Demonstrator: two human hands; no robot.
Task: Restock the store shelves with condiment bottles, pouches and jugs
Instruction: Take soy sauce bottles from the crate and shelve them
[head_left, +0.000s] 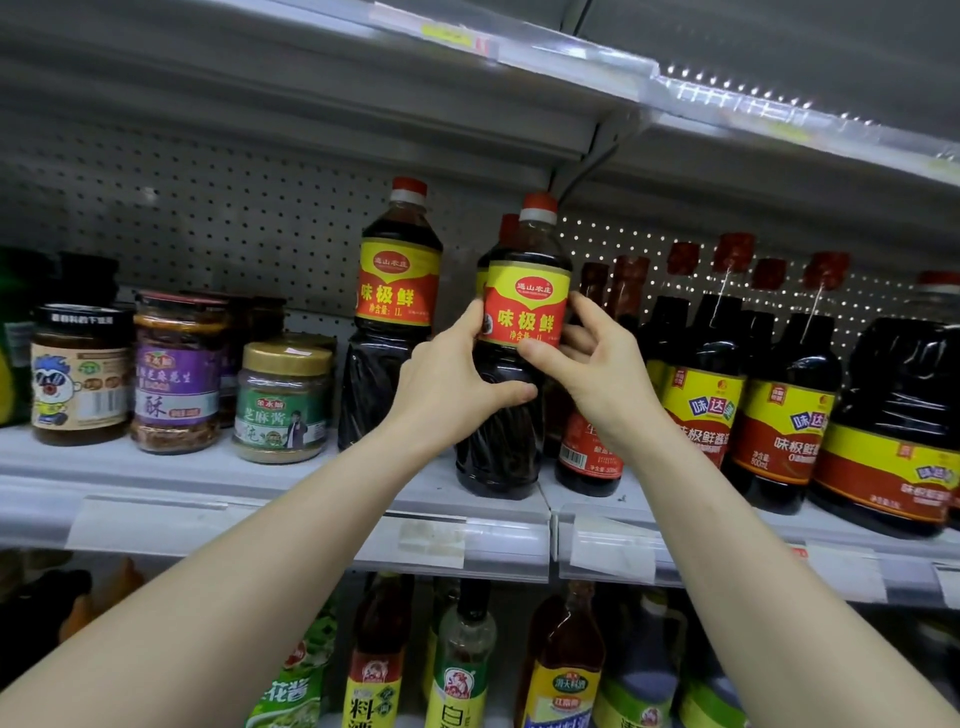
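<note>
A tall dark soy sauce bottle (522, 312) with a red cap and a red-and-yellow label stands at the front of the middle shelf (363, 493). My left hand (452, 384) grips its left side, thumb across the belly. My right hand (592, 364) holds its right side at the label, thumb in front and fingers behind. A matching bottle (395, 306) stands to the left, and another one is mostly hidden right behind the held bottle.
Jars of paste and sauce (179, 374) line the shelf's left part. Dark soy bottles (779, 405) and a large jug (898, 426) crowd the right. The upper shelf edge (571, 73) hangs overhead. More bottles (462, 670) fill the shelf below.
</note>
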